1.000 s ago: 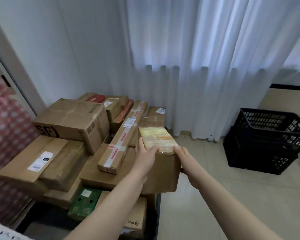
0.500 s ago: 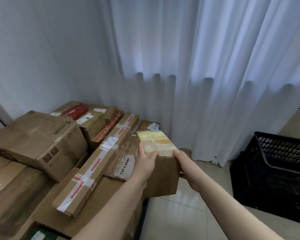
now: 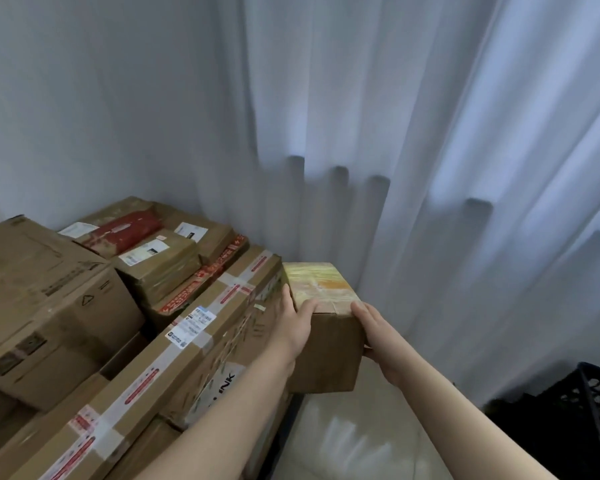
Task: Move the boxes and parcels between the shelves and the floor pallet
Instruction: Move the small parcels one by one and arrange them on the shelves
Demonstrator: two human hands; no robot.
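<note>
Brown cardboard box with a yellowish taped top [image 3: 328,355] held in both hands beside the stack.
Compared with half a second ago the hold is unchanged, but the view has swung, so the black plastic crate [image 3: 589,414] now shows only at the lower right corner. The left hand [image 3: 293,327] clasps the box's left side, thumb on the top edge. The right hand [image 3: 378,336] clasps the right side, its fingers mostly hidden. The box stands upright over the pale tiled floor [image 3: 354,445], just beside the long brown cardboard box with white-and-red tape [image 3: 174,344]. Its top's long axis runs away from the person toward the white curtain [image 3: 430,168].
</note>
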